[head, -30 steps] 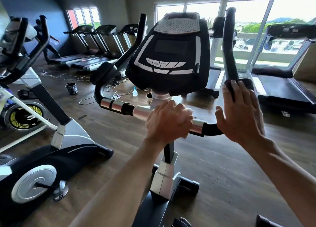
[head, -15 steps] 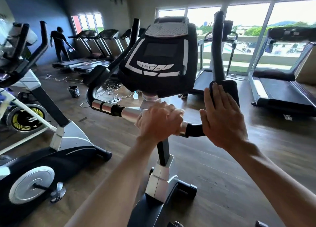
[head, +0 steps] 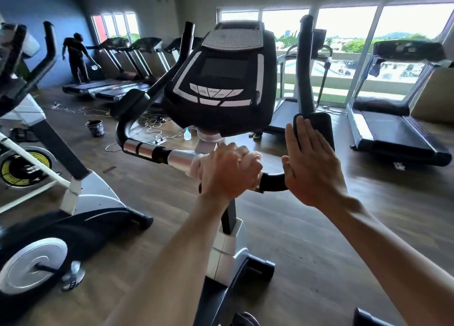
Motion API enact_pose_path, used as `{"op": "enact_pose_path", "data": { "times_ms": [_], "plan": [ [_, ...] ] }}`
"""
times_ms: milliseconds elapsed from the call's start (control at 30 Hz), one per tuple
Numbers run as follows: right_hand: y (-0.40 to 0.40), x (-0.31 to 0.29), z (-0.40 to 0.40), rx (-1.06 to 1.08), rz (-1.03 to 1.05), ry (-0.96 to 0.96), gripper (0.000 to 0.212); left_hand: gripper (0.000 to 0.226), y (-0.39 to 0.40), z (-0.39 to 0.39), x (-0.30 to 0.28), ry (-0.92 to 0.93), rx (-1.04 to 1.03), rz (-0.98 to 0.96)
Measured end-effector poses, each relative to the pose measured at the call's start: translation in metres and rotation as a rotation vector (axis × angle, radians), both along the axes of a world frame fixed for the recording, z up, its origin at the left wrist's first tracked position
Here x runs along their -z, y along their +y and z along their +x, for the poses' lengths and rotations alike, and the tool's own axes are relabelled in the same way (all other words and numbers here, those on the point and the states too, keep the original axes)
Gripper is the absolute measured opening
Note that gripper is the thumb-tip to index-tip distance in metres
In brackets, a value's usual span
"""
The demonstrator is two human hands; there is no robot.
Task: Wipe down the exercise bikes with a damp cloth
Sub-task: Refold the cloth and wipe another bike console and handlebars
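An exercise bike stands right in front of me, its black console [head: 221,80] above a silver and black handlebar [head: 147,150]. My left hand [head: 228,171] grips a pale cloth [head: 196,164] wrapped round the middle of that bar. Only the cloth's edges show past my fingers. My right hand [head: 312,163] is held flat with straight fingers against the black arm pad [head: 321,126] on the bar's right side. The bike's white post [head: 228,254] runs down to the floor below my arms.
A second exercise bike [head: 61,215] stands close on the left. Treadmills [head: 393,134] line the windows at right and the far wall. On the wooden floor lie a dark bucket [head: 95,128], a spray bottle [head: 187,135] and loose cables. A person [head: 77,55] works far left.
My view has swung a little to the right. The left hand stays wrapped round the bar with more cloth showing, and the right hand stays flat on the arm pad.
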State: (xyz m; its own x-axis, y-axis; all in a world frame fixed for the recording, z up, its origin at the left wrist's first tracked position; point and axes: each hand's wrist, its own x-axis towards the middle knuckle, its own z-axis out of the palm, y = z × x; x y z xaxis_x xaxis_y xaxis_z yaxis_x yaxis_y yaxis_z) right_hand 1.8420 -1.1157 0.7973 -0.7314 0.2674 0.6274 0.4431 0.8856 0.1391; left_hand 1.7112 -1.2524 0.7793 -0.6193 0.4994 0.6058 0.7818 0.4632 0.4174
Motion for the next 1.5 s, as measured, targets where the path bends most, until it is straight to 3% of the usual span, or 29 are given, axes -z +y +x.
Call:
{"op": "enact_pose_path", "data": {
  "times_ms": [133,233,300,433,600,667,767,900,1033,1167,1267,1333,1500],
  "plan": [
    [-0.003,-0.002,0.004,-0.017,-0.055,-0.033,0.068,0.024,0.002,0.023,0.008,0.261,-0.045,0.008],
    [-0.005,-0.005,0.010,-0.079,-0.164,-0.065,0.063,0.028,-0.004,0.017,0.009,0.303,0.047,0.000],
    [-0.010,-0.011,0.016,-0.163,-0.376,-0.006,0.051,0.027,-0.008,0.013,0.006,0.309,0.119,0.043],
    [-0.035,-0.028,0.040,-0.300,-0.881,0.325,0.027,0.031,-0.010,0.031,-0.005,0.361,0.306,0.260],
    [-0.068,-0.036,0.100,-0.495,-1.496,0.469,0.041,0.058,0.006,0.083,-0.022,0.349,0.560,0.367],
    [-0.068,-0.040,0.127,-0.506,-1.589,0.586,0.034,0.062,0.018,0.112,-0.028,0.318,0.655,0.366],
    [-0.058,-0.046,0.170,-0.390,-1.540,0.784,0.019,0.076,0.044,0.157,-0.036,0.218,0.804,0.326],
    [-0.033,-0.051,0.236,-0.079,-1.229,0.957,0.015,0.094,0.079,0.210,-0.043,0.090,0.917,0.317],
    [-0.013,-0.062,0.297,0.081,-1.027,1.017,0.012,0.067,0.106,0.262,-0.049,-0.178,0.898,0.387],
    [0.010,-0.069,0.342,0.114,-0.930,0.990,0.027,0.050,0.145,0.310,-0.067,-0.534,1.092,0.227],
    [0.032,-0.075,0.372,0.154,-0.842,0.955,0.023,0.035,0.174,0.338,-0.084,-0.796,1.205,0.140],
    [0.049,-0.081,0.391,0.188,-0.773,0.915,0.019,0.021,0.195,0.354,-0.089,-0.863,1.269,0.067],
    [0.092,-0.095,0.428,0.270,-0.741,0.907,0.035,0.019,0.243,0.384,-0.103,-1.146,1.347,0.124]
  ]
}}
